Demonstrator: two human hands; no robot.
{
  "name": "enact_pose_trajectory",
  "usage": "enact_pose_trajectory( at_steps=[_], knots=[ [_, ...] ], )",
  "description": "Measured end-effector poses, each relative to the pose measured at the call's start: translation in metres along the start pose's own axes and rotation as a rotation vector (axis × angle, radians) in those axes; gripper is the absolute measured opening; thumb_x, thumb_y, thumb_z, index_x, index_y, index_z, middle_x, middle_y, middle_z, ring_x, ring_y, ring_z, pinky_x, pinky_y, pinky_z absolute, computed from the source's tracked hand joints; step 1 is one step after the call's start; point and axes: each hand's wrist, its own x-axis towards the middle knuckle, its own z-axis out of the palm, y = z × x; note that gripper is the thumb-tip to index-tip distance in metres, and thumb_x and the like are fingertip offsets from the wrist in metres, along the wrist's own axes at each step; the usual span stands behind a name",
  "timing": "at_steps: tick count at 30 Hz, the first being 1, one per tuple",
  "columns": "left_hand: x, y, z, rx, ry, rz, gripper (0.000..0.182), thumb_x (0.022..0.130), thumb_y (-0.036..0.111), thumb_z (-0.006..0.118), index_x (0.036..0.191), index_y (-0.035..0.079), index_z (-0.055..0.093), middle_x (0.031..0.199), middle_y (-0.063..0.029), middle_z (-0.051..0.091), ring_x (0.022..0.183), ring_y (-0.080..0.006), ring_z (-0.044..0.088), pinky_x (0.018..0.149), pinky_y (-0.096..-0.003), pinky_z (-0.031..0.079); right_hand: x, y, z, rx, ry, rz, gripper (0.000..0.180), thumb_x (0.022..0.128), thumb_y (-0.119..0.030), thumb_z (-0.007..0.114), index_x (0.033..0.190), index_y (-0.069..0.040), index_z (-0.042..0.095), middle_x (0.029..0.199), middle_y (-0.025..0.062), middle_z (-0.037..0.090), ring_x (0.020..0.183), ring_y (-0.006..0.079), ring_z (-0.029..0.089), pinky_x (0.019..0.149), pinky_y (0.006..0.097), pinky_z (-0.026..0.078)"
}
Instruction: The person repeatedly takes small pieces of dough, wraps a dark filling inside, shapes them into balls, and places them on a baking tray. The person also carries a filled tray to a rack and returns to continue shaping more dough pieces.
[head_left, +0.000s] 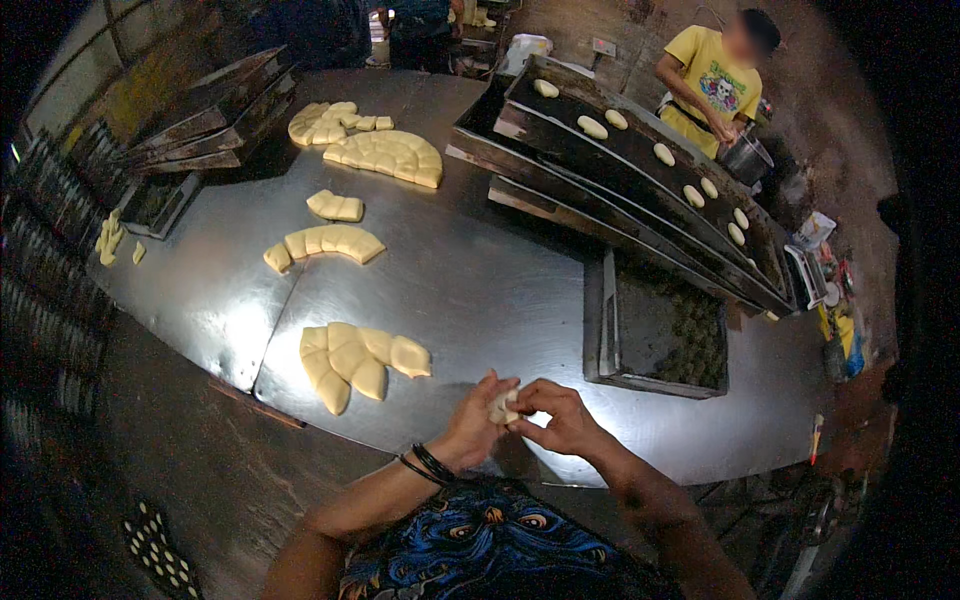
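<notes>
A small piece of dough lies in the palm of my left hand, which is held low over the front of the metal table. From the right, my right hand pinches the edge of the same piece with thumb and fingers. Left of my hands rests a cluster of scored dough portions. Farther back are a curved strip of dough, a short strip and a large scored dough slab. A second scored slab sits behind them.
Stacked metal trays, the top one bearing several oval dough pieces, stand at the back right. A deep tray with dark contents is nearer. More trays lean back left. A person in yellow works beyond the table. A brush lies far right.
</notes>
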Motion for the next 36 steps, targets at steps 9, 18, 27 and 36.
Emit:
enact_pose_trajectory(
  at_steps=[9, 18, 27, 36],
  knots=[
    [-0.004, -0.047, -0.01, 1.333, 0.455, 0.519, 0.028, 0.08, 0.007, 0.064, 0.108, 0.003, 0.064, 0.092, -0.0144, 0.061, 0.081, -0.0278, 0.061, 0.074, -0.0319, 0.051, -0.041, 0.052, 0.018, -0.035, 0.103, -0.022, 0.023, 0.074, -0.019, 0.074, 0.091, -0.005, 0.067, 0.088, 0.0121, 0.061, 0.082, 0.0267, 0.062, 0.07, 0.0342, 0.051],
    [-0.013, -0.042, 0.0, 1.427, 0.251, 0.651, 0.019, 0.081, 0.008, 0.064, 0.099, 0.002, 0.066, 0.095, -0.0133, 0.064, 0.089, -0.0252, 0.063, 0.074, -0.0328, 0.052, 0.026, 0.07, 0.003, 0.194, -0.674, 0.22, 0.032, 0.07, -0.022, 0.076, 0.092, -0.005, 0.059, 0.077, 0.0094, 0.06, 0.073, 0.0224, 0.062, 0.065, 0.0375, 0.05],
    [0.007, -0.028, -0.03, 1.201, 0.133, 0.577, 0.026, 0.082, 0.018, 0.067, 0.104, 0.003, 0.064, 0.104, -0.011, 0.063, 0.099, -0.0231, 0.059, 0.079, -0.0356, 0.052, -0.037, 0.079, 0.021, 0.64, -0.01, 0.386, 0.025, 0.073, 0.0, 0.073, 0.095, -0.002, 0.063, 0.092, 0.0058, 0.06, 0.081, 0.0147, 0.062, 0.07, 0.0275, 0.054],
    [0.008, -0.006, -0.057, 1.546, -0.164, 0.77, 0.026, 0.086, 0.019, 0.059, 0.106, 0.002, 0.063, 0.107, -0.0148, 0.062, 0.1, -0.0327, 0.059, 0.09, -0.04, 0.046, 0.04, -0.022, -0.009, -0.462, -0.449, 0.298, 0.026, 0.086, -0.027, 0.061, 0.097, -0.005, 0.068, 0.093, 0.0193, 0.066, 0.082, 0.0315, 0.065, 0.072, 0.0399, 0.051]
  ],
)
